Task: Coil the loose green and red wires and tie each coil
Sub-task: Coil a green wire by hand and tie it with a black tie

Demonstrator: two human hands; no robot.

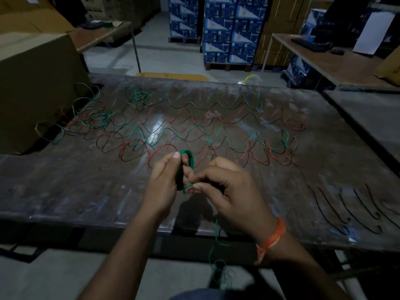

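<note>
One long worktable [65,191] with a worn, shiny top fills most of the view, and a big cardboard box [36,89] sits on its far left corner. Behind them stand stacks of blue printed cartons [227,29] on a pallet, and a side table [337,63] at the right carries a dark keyboard [311,44]. Spread across the middle of the worktable, loose red wires [216,120] and loose green wires [194,131] lie in wavy, overlapping loops, bunching into a tangle beside the box. Several short black ties [346,206] lie side by side near the right front edge, well apart from the hands. Above the front edge, the left hand [162,187] grips a small green coil [187,156], thumb on top and fingers curled round its near side, holding it upright. Just beside it, the right hand [229,191], with an orange band [272,237] on the wrist, pinches the green wire's free end [187,187] at the bottom of the coil. A green tail [214,252] hangs below the table edge toward the floor.
</note>
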